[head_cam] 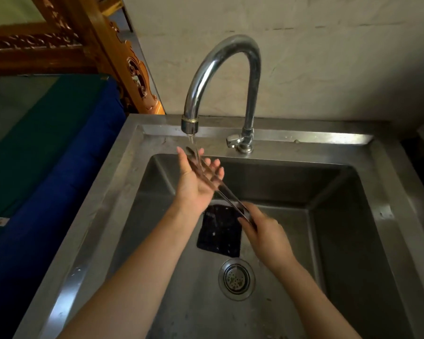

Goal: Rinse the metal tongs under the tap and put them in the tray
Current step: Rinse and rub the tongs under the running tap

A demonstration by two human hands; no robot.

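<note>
The metal tongs (227,194) slant from lower right up to the left, their tips under the thin stream of water falling from the curved chrome tap (230,69). My right hand (267,236) grips the tongs' hinged end over the basin. My left hand (196,179) is held palm up with straight fingers under the tongs' tips, touching them in the running water. No tray is in view.
The steel sink (353,152) fills the lower frame, with a round drain strainer (236,278) and a flat black object (219,234) lying on the basin floor. A blue and green surface (47,148) lies to the left. A carved wooden frame (123,57) stands behind it.
</note>
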